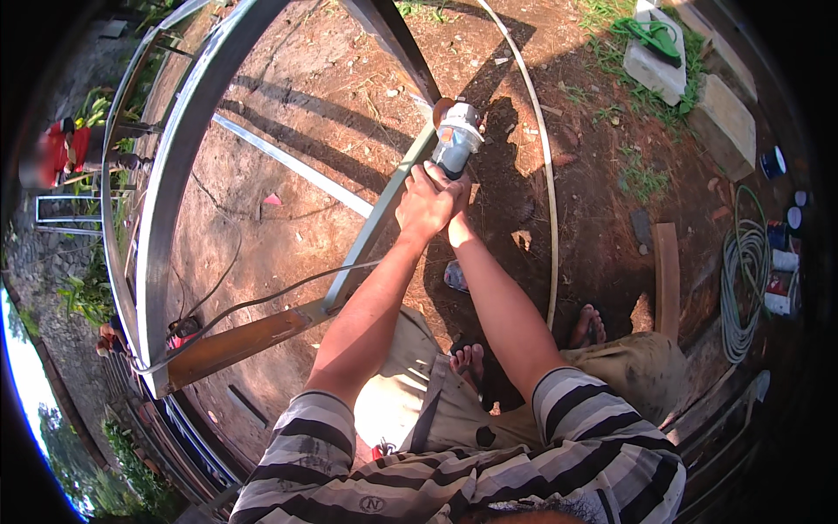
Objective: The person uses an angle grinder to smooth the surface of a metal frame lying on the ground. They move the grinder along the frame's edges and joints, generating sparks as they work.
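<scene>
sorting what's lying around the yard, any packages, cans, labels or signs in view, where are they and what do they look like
Dark blue round can: far right on the ground, beside a pale concrete block.
Small white-topped round container: right edge, below the blue can.
Red, white and blue tins or cartons: right edge, beside the coiled green hose; exact kind too small to tell.
No signs or screens are in view.

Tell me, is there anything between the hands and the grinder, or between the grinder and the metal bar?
Nothing visible stands in the way. The left hand and the right hand already grip the angle grinder by its body, and its head lies right at the grey metal bar. Only the grinder's cable hangs beside the bar.
</scene>
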Action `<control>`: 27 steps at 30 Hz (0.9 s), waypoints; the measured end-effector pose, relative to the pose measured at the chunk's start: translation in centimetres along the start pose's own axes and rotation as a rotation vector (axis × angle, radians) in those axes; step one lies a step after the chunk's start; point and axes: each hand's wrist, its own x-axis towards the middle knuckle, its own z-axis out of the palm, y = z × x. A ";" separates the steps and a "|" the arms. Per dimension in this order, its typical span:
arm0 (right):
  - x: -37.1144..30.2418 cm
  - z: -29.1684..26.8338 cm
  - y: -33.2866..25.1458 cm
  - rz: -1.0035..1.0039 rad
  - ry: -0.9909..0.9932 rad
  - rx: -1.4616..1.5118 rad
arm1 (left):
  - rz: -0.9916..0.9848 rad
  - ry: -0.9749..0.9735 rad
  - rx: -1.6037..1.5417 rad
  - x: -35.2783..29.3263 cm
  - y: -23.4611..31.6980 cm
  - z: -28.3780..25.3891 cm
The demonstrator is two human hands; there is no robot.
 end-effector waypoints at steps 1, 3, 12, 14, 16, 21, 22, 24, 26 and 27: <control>0.8 0.4 -0.2 -0.016 -0.015 -0.003 | -0.010 -0.007 -0.005 -0.1 0.2 0.0; 1.3 0.7 -0.1 -0.017 -0.030 -0.002 | -0.007 -0.001 0.005 -0.3 0.6 -0.3; 0.3 1.6 0.0 0.055 -0.062 0.066 | 0.019 0.039 0.003 -0.4 -0.4 -0.2; 0.4 1.6 0.4 0.008 -0.017 0.045 | 0.018 0.043 0.004 -0.3 -0.2 -0.1; 0.9 1.0 0.2 0.004 -0.029 0.041 | 0.013 0.033 0.005 -0.3 0.5 0.1; 0.8 1.2 -0.2 0.004 -0.043 0.018 | -0.008 0.037 -0.006 -0.1 0.1 0.5; 0.7 1.6 -0.3 -0.004 -0.034 -0.008 | -0.005 0.056 -0.002 0.1 -0.3 0.6; 1.1 1.1 -0.5 -0.017 -0.021 0.001 | 0.001 0.046 -0.001 -0.2 0.9 0.5; 1.1 1.0 -0.6 0.007 -0.030 0.038 | 0.004 0.063 0.012 -0.1 1.2 0.6; 1.0 1.1 -0.5 0.023 -0.038 0.060 | 0.006 0.060 0.021 -0.1 0.9 0.6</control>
